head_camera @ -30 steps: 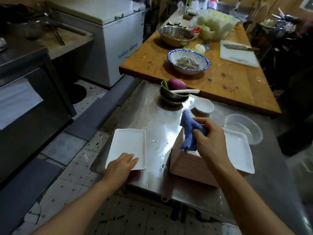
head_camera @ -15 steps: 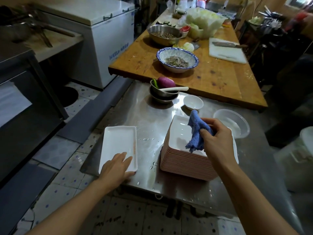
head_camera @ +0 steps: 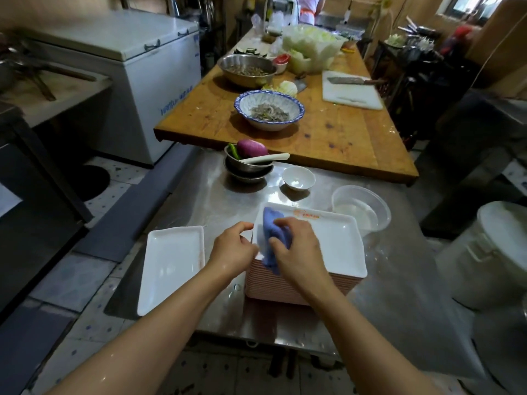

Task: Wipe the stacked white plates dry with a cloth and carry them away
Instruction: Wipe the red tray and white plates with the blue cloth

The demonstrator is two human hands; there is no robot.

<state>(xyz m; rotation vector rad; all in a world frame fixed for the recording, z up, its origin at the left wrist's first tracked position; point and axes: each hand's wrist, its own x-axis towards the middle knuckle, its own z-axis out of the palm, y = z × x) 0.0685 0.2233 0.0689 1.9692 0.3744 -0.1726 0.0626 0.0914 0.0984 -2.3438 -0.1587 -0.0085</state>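
A white chest freezer [head_camera: 137, 69] stands left of a long wooden table [head_camera: 328, 132]. Pale speckled floor tiles [head_camera: 94, 317] lie beneath. A window [head_camera: 467, 7] glows upper right.

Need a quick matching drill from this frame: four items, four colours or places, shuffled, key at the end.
Items:
1. cloth
2. single plate
3. clear plastic tub
4. cleaver

Descriptions:
A. on the white cutting board
B. blue, gripped in the right hand
C. flat on the steel table, left of the plate stack
D. behind the stack's right end

Pairs: 1-B, 2-C, 3-D, 4-A
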